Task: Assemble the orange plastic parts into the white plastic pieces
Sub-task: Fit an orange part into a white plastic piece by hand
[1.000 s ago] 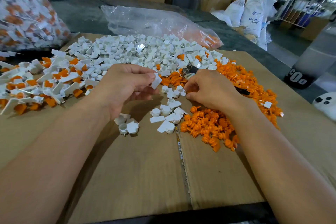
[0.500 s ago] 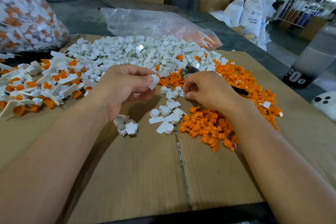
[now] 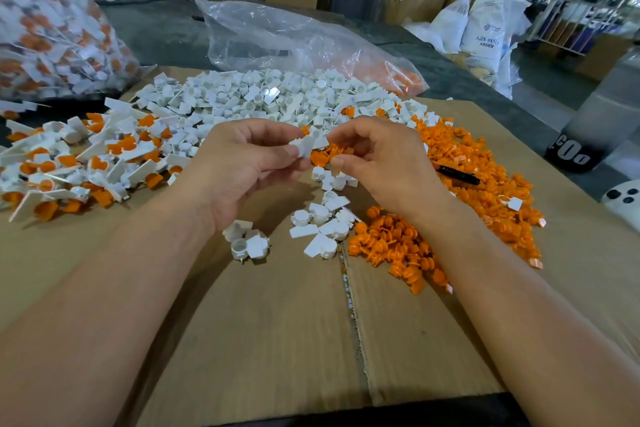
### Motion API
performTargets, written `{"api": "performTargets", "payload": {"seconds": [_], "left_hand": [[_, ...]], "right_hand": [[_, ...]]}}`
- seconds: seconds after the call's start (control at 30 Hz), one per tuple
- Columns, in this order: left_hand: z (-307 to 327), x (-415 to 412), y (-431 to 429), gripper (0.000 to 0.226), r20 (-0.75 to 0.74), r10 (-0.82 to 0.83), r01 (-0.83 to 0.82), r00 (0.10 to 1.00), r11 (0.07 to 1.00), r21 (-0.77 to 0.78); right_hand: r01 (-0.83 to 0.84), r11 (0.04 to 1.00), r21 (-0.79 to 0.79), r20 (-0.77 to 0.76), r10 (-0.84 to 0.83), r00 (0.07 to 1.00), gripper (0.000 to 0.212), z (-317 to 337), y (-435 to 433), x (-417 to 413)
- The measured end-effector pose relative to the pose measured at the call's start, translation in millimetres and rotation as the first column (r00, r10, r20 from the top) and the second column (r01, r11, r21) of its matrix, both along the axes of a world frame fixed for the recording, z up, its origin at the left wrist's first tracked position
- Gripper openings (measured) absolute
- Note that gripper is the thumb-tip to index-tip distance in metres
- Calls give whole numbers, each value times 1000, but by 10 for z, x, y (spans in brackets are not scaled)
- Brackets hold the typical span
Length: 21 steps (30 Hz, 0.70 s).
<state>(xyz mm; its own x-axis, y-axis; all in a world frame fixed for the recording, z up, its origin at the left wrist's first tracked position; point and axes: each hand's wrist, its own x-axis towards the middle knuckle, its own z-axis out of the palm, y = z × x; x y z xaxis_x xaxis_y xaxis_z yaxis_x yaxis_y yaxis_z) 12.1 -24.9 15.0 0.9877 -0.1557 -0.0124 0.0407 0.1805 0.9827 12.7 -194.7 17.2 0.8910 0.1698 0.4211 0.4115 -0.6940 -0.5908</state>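
My left hand (image 3: 249, 163) is raised over the cardboard and pinches a white plastic piece (image 3: 306, 146) between thumb and forefinger. My right hand (image 3: 381, 163) is up against it, fingertips meeting that piece, with an orange part (image 3: 334, 151) showing between thumb and forefinger. Loose white pieces (image 3: 263, 104) are heaped behind my hands. Orange parts (image 3: 485, 166) spread to the right, with a smaller heap (image 3: 391, 243) under my right wrist. Assembled white-and-orange pieces (image 3: 86, 156) lie at the left.
Everything lies on a flattened cardboard sheet (image 3: 277, 322) with a seam down its middle. A few white pieces (image 3: 322, 222) and a small cluster (image 3: 247, 241) sit below my hands. A black pen (image 3: 457, 174) rests on the orange parts. Clear plastic bags (image 3: 294, 38) lie behind.
My right hand has lifted off the pile and moved left and up to meet the left hand. The left hand has raised the white piece slightly toward the middle.
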Motion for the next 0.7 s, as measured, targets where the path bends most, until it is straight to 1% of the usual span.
{"api": "performTargets", "payload": {"seconds": [0.07, 0.17, 0.3, 0.43, 0.53, 0.7], "left_hand": [[-5, 9, -1, 12, 11, 7, -6, 1000, 1000, -23], [-18, 19, 2, 15, 30, 2, -3, 1000, 1000, 14], [-35, 22, -7, 26, 70, 10, -17, 997, 995, 97], [-25, -3, 0, 41, 103, 7, -22, 995, 990, 140], [-37, -1, -1, 50, 113, -12, -7, 994, 986, 165], [-52, 4, -28, 41, 154, -8, -17, 988, 987, 159]], "right_hand": [[-11, 999, 44, 13, 11, 1000, 21, 11, 9, -15], [-33, 998, 61, 28, 31, 999, 20, 20, 17, -29], [-59, 996, 72, 13, 58, 998, 23, 29, 34, -44], [-100, 982, 159, -29, 106, 994, 28, 36, 65, -74], [-130, 974, 186, -60, 144, 988, 31, 27, 98, -89], [-129, 944, 303, -124, 173, 977, 29, 12, 114, -82]]}}
